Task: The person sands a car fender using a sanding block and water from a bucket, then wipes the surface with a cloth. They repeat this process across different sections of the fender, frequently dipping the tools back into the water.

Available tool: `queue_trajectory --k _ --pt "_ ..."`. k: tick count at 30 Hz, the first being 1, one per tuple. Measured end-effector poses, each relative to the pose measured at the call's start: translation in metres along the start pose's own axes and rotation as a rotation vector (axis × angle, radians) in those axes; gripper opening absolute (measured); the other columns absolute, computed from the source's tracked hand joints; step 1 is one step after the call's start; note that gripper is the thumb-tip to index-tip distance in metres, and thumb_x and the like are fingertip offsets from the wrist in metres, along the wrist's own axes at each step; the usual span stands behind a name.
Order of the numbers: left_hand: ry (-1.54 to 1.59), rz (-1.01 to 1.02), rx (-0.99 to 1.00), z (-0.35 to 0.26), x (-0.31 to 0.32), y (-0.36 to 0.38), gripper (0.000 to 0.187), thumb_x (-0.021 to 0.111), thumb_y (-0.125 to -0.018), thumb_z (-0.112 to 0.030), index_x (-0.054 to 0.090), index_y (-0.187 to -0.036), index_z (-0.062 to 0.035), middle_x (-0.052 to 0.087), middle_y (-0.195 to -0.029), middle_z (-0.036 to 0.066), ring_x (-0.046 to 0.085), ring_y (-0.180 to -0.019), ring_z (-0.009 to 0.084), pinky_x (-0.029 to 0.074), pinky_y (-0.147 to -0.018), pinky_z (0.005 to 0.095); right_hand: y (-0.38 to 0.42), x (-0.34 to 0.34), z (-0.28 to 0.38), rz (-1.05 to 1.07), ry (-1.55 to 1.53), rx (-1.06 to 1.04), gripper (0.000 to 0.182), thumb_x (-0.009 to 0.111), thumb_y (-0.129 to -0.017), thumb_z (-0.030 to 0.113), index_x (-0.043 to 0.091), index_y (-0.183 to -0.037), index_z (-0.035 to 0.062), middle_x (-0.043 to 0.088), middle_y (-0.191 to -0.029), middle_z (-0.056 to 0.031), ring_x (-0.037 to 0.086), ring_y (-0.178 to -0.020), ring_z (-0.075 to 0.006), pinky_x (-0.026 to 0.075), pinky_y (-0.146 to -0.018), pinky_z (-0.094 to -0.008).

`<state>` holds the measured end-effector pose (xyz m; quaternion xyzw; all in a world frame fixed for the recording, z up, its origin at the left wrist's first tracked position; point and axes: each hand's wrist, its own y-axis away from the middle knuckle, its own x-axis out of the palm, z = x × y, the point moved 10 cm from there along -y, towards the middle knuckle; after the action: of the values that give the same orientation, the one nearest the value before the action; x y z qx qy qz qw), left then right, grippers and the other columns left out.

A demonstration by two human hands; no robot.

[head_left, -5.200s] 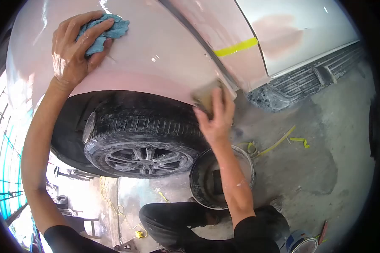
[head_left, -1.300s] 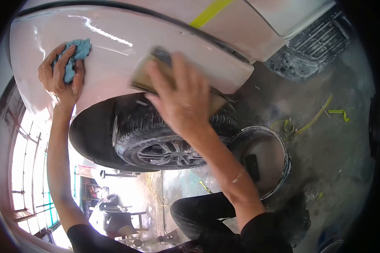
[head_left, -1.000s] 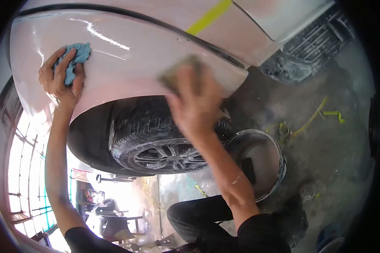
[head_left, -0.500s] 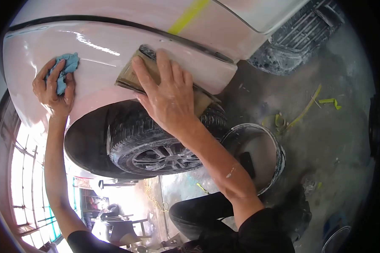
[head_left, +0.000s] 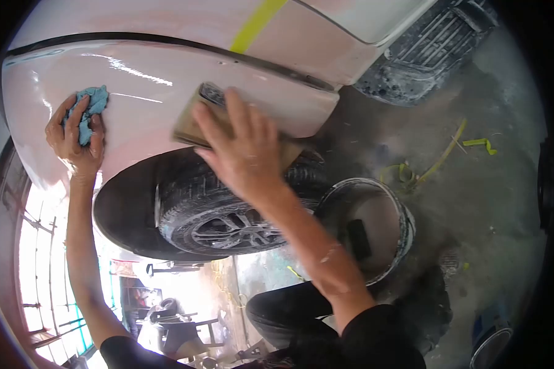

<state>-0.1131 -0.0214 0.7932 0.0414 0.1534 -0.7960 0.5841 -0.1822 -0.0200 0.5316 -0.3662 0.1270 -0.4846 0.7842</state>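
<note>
A crumpled blue cloth (head_left: 93,99) is gripped in my left hand (head_left: 74,142), whose fingers curl round it against the wet, pinkish-white car fender (head_left: 138,114). Farther right, my right hand (head_left: 246,150) presses a sanding block (head_left: 189,126) wrapped in brown sandpaper on the fender just above the wheel arch. The hand and block are slightly blurred, and the palm hides much of the block. Below the block sits the tyre (head_left: 184,200), smeared with whitish residue. Bright reflections streak the panel between my hands.
A bucket (head_left: 407,230) of cloudy water, with a dark block (head_left: 359,238) in it, stands beside the wheel. Yellow tape strips (head_left: 440,154) litter the concrete floor. Yellow tape (head_left: 258,24) crosses the upper panel. A second container (head_left: 492,347) is at lower right.
The sanding block and my right hand have shifted slightly down relative to the fender. My left hand keeps its hold on the cloth. The whole view has tilted a little.
</note>
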Motion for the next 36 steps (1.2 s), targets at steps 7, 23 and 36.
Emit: queue_trajectory --k 7,23,36 --pt "-0.031 -0.033 -0.012 -0.003 -0.002 -0.002 0.038 0.075 -0.078 -0.006 0.076 -0.116 -0.0081 0.073 -0.119 0.012 0.065 -0.108 0.0281 0.047 -0.095 0.0391 0.075 -0.031 -0.133 -0.203 -0.112 0.297 0.072 0.077 -0.091 0.029 0.048 -0.154 0.0091 0.044 -0.151 -0.0288 0.049 -0.129 -0.046 0.045 -0.104 -0.0549" --pt "-0.021 -0.044 -0.066 0.001 -0.008 -0.001 0.042 0.077 -0.075 -0.008 0.076 -0.116 -0.0131 0.072 -0.121 0.01 0.066 -0.106 0.0269 0.047 -0.094 0.0388 0.01 -0.011 -0.025 -0.035 0.025 -0.013 0.077 0.084 -0.082 0.033 0.053 -0.15 0.0156 0.046 -0.149 -0.0295 0.053 -0.125 -0.0429 0.044 -0.098 -0.0572" --pt "0.0 -0.027 -0.099 0.007 -0.012 0.001 0.045 0.083 -0.075 -0.013 0.075 -0.118 -0.0214 0.069 -0.122 -0.001 0.064 -0.107 0.024 0.046 -0.091 0.0388 -0.043 -0.003 0.036 0.126 0.058 -0.204 0.075 0.083 -0.081 0.03 0.055 -0.15 0.0165 0.046 -0.149 -0.0303 0.051 -0.129 -0.0481 0.042 -0.105 -0.0564"
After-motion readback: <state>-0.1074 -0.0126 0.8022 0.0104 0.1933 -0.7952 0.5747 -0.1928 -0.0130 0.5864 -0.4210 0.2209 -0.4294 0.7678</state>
